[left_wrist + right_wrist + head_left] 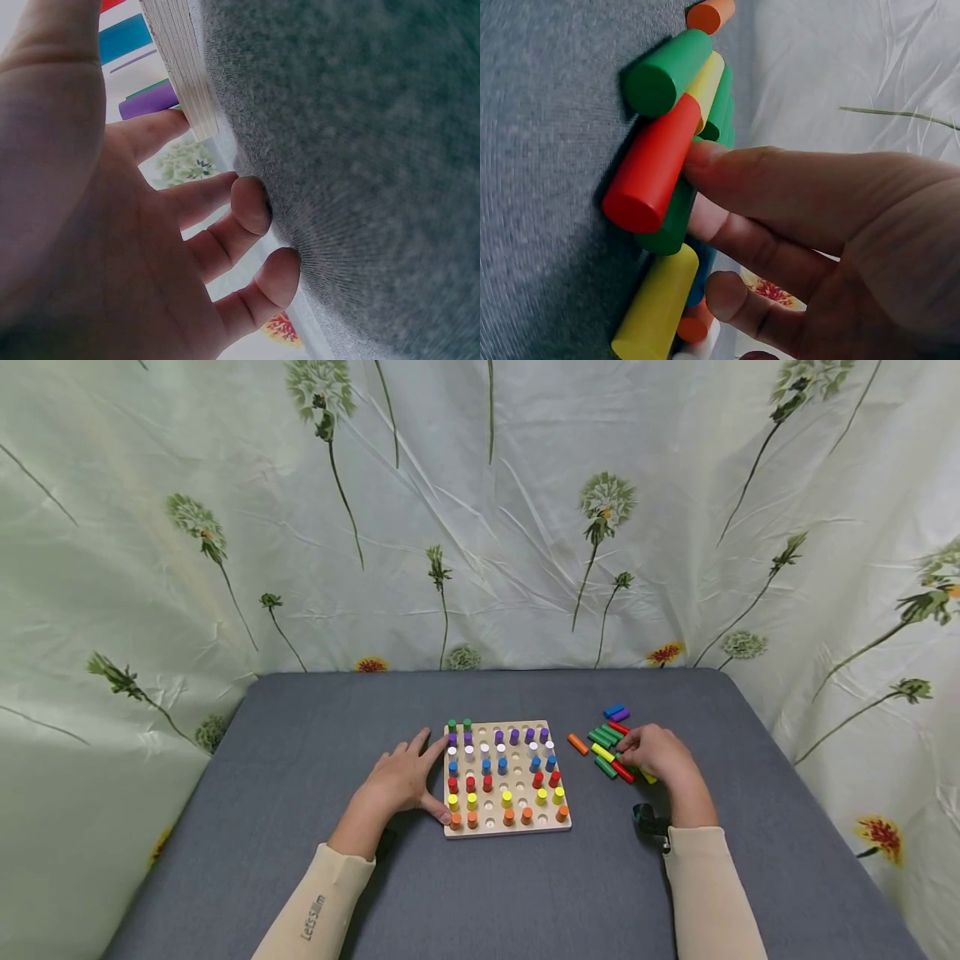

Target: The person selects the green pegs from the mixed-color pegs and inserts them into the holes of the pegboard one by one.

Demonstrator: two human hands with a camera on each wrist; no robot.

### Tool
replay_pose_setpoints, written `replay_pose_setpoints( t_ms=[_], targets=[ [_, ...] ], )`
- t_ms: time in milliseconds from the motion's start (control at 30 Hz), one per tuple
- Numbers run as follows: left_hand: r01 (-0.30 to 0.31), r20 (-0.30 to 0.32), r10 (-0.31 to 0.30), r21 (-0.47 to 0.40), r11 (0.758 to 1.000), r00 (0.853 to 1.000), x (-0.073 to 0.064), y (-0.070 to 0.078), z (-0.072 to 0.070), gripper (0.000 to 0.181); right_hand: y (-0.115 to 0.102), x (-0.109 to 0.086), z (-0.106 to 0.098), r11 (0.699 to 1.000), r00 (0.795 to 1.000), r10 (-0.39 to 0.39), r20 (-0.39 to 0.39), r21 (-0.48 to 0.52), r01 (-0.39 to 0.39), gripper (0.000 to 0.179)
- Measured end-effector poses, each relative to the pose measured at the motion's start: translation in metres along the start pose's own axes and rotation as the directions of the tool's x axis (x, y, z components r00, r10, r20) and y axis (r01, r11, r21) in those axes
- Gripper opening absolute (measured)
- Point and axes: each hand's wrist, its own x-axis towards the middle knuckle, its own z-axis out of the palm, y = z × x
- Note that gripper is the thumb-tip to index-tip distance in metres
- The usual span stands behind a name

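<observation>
A square wooden pegboard (528, 827) holds rows of coloured pegs standing in its holes: green, purple, white, blue, red, yellow and orange. My left hand (405, 779) spreads along its left side, thumb by the near corner and index finger (161, 133) touching the far one. To the right of the board, my right hand (663, 756) reaches into a loose pile of pegs. Its thumb and index finger are at a green peg (676, 219), beside a red peg (649, 169); I cannot tell whether they pinch it. A yellow peg (656, 300) lies close to these fingers.
An orange peg (577, 744) lies between board and pile. Blue (614, 710) and purple (619, 715) pegs lie at the pile's far end. The table (330, 710) has a grey cloth top, and a flower-patterned curtain (517, 568) hangs behind it.
</observation>
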Motion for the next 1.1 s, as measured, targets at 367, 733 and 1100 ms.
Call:
replay_pose_setpoints(
  t_ms=[367,733,1100],
  targets=[
    [0.001,-0.003,-0.001,0.001,1.000,1.000,0.000,0.000,-0.001,0.133,0.000,-0.009,-0.010,0.980,0.984,-0.163,-0.065,0.108,0.169,0.031],
    [0.001,-0.006,-0.001,0.002,1.000,1.000,-0.002,0.001,-0.003,0.133,-0.016,-0.017,-0.014,0.892,0.943,-0.217,-0.253,0.340,0.297,0.026],
    [0.006,0.005,-0.006,-0.007,1.000,1.000,0.000,0.001,-0.002,0.133,-0.037,-0.021,-0.007,0.783,0.913,-0.259,-0.316,0.485,0.390,0.030]
  ],
)
